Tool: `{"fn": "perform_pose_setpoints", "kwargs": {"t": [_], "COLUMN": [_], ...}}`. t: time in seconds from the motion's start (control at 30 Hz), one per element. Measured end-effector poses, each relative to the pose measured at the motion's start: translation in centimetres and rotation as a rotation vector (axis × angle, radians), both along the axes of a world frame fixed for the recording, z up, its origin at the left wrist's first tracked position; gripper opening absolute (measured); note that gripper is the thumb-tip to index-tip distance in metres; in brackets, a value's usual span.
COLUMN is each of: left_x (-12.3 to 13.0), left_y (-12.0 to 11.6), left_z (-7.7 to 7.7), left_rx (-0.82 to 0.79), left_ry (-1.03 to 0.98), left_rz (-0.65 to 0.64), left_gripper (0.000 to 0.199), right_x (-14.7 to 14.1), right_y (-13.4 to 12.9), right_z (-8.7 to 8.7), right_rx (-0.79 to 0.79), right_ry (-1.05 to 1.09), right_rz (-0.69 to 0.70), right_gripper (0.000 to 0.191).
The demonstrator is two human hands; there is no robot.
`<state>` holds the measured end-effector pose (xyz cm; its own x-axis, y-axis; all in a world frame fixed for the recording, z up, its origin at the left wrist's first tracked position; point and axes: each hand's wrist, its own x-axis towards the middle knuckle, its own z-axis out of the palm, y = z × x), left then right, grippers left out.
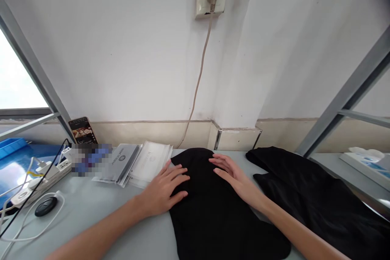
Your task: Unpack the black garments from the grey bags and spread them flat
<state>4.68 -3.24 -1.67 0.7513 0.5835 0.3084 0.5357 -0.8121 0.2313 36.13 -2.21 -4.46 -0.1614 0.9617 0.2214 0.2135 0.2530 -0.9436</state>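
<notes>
A piece of black fabric (pixel 210 219) lies spread on the grey table in front of me, its rounded end toward the wall. I cannot make out what kind of garment or panel it is. My left hand (pixel 166 187) rests on its left edge with the fingers spread. On the opposite edge, near the top, lies my right hand (pixel 230 174), fingers stretched out over the cloth. Neither hand grips anything. More black fabric (pixel 304 195) is heaped to the right, beside my right forearm.
Plastic packing bags (pixel 122 162) and whitish bags (pixel 152 160) lie at the back left. A phone (pixel 82 131) leans upright behind a blurred patch. A power strip (pixel 45 180), cables and a black oval device (pixel 46 206) occupy the left. A tissue pack (pixel 367 160) sits far right.
</notes>
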Motion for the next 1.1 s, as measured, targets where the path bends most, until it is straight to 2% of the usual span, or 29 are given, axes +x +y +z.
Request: {"fn": "perform_pose_setpoints", "kwargs": {"t": [0.13,0.23,0.33,0.47,0.63,0.73,0.9,1.0,1.1], "left_x": [0.5,0.8,0.9,0.7,0.4,0.3,0.5,0.6,0.7], "left_y": [-1.5,-2.3,-2.5,-2.4,-2.5,-2.5,-2.5,-2.5,-2.4], "left_z": [1.0,1.2,1.0,0.7,0.8,0.8,1.0,1.1,1.1], "left_rx": [-0.138,-0.219,-0.258,-0.257,-0.261,-0.28,-0.309,-0.325,-0.331], "left_ry": [-0.016,0.0,0.001,0.015,0.06,0.08,0.105,0.11,0.083], "left_rz": [-0.162,-0.189,-0.186,-0.182,-0.209,-0.233,-0.232,-0.224,-0.224], "left_gripper": [0.042,0.04,0.037,0.047,0.084,0.096,0.099,0.092,0.087], "right_x": [0.4,0.7,0.7,0.7,0.8,0.8,0.7,0.6,0.3], "right_y": [-0.2,-0.5,-0.8,-0.7,-0.7,-0.7,-0.8,-1.3,-1.7], "right_z": [-0.3,-0.5,-1.0,-1.5,-1.5,-1.3,-0.9,-0.5,0.0], "right_rx": [0.124,0.172,0.224,0.236,0.188,0.133,0.173,0.195,0.153], "right_ry": [-0.312,-0.611,-0.784,-0.84,-0.886,-0.929,-0.922,-0.893,-0.897], "right_rz": [-0.047,0.039,0.06,0.004,-0.003,0.017,0.006,0.1,0.159], "right_gripper": [0.057,0.059,0.06,0.062,0.068,0.074,0.073,0.069,0.068]}}
